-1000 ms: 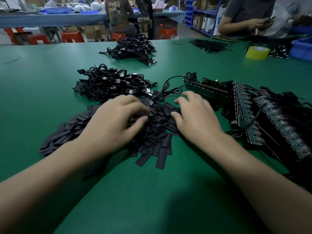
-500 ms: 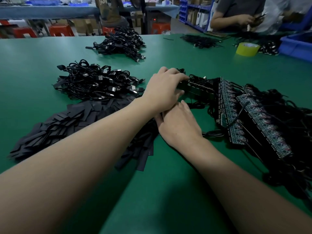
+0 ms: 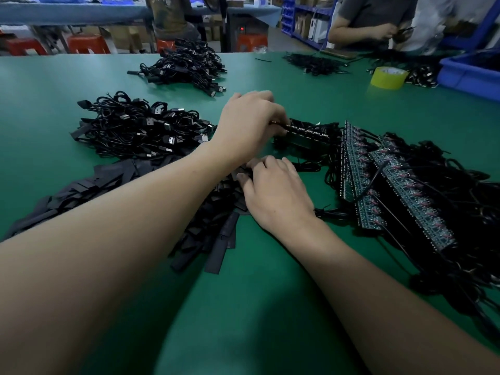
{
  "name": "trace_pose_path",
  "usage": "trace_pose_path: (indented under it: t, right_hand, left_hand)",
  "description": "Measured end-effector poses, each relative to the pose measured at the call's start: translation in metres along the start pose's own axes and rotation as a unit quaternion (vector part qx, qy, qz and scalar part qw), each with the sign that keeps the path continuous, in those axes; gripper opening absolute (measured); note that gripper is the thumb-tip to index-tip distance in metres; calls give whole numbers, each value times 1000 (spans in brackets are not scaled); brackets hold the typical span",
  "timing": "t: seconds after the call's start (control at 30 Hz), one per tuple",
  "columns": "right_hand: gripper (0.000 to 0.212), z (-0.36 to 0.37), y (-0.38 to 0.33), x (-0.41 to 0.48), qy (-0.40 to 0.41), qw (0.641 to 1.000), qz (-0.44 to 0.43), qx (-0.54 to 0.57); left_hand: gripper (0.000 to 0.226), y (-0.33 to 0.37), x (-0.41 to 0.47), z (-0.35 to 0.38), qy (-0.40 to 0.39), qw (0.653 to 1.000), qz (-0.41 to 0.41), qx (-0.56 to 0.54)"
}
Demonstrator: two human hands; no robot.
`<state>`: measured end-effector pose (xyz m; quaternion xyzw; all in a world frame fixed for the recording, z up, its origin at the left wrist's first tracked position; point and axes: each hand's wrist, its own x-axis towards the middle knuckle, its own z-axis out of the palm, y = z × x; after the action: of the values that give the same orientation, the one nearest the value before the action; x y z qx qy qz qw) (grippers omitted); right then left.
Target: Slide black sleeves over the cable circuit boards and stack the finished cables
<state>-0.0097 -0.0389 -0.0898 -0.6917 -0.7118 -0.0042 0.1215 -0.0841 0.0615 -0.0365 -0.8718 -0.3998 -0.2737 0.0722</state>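
Nearest, both bare forearms stretch over the green table [image 3: 257,299], and the left one crosses above the right. A wide heap of flat black sleeves [image 3: 113,180] lies under and beside them. The right hand [image 3: 276,193] rests on the right edge of this heap with bent fingers, the fingertips [image 3: 244,175] touching the sleeves. Whether they pinch one I cannot tell.

A little farther, the left hand [image 3: 249,125] has its fingers curled round the left end of a row of circuit boards [image 3: 308,132] and grips it. The row lies across the table. To the right of it two longer board rows [image 3: 405,190] lie at an angle, with their black cables tangled around them.

Left of the left hand is a pile of cables [image 3: 135,128] with USB plugs, touching the far edge of the sleeves. Behind it, well apart, sits a second cable pile [image 3: 186,63].

At the far right stand a yellow tape roll [image 3: 388,77] and a blue bin [image 3: 468,74], and a person in a grey shirt [image 3: 376,14] works there.
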Motion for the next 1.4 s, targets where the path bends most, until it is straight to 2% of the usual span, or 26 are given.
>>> trace_pose_path:
  t: [0.17, 0.23, 0.33, 0.8, 1.0, 1.2, 1.4]
  right_hand:
    - [48, -2, -2, -1, 19, 999, 15, 24]
    - [48, -3, -3, -1, 40, 998, 27, 38]
    - [46, -5, -2, -1, 54, 996, 40, 49]
    - [45, -10, -6, -9, 116, 992, 44, -1]
    - [48, -14, -10, -11, 134, 990, 32, -24]
    - [50, -12, -9, -11, 100, 993, 35, -53]
    - [46, -11, -9, -13, 102, 993, 34, -49]
  left_hand:
    - [21, -7, -4, -8, -118, 991, 27, -62]
    - [20, -8, -1, -9, -135, 988, 28, -74]
    - [26, -8, 3, -8, -126, 989, 17, -77]
    - [22, 2, 16, -9, -108, 988, 16, -106]
    - [24, 13, 31, -11, -113, 991, 32, -66]
    - [18, 21, 37, -9, -116, 992, 45, -35]
    - [24, 21, 28, -6, -31, 997, 73, 25]
